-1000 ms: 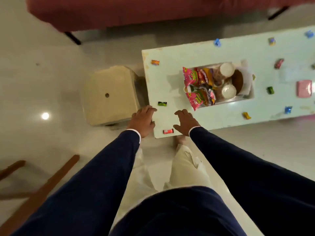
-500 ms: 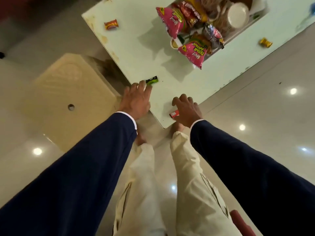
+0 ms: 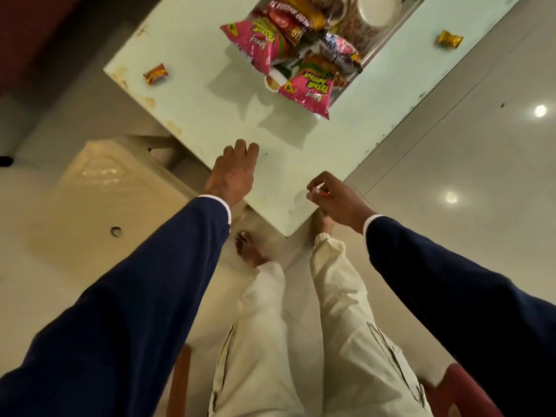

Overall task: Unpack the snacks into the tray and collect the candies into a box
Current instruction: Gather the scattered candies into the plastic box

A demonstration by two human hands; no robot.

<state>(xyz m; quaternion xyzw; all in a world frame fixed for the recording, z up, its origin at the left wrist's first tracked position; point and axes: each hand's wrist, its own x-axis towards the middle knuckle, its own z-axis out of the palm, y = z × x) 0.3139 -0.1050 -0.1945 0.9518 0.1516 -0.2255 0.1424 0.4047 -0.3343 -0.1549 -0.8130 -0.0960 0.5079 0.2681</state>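
Note:
My right hand (image 3: 337, 200) hovers over the near corner of the pale green table (image 3: 195, 115) and pinches a small red candy (image 3: 319, 191) between its fingertips. My left hand (image 3: 234, 173) reaches over the table's left edge with fingers bunched and curled down onto the top; nothing shows under them. An orange candy (image 3: 155, 74) lies near the far left corner, and a gold candy (image 3: 449, 40) lies to the right. A clear tray (image 3: 379, 49) at the top holds pink snack packets (image 3: 310, 94), other packets and white-lidded cups.
A beige plastic stool (image 3: 99, 206) stands on the floor against the table's left side. My legs and bare feet are under the near corner. A dark red sofa is at the far left; a red object (image 3: 463, 386) sits bottom right.
My right hand has lifted the red candy off the table. My left hand slid forward over the spot where the green candy lay, and that candy no longer shows. The view moved closer.

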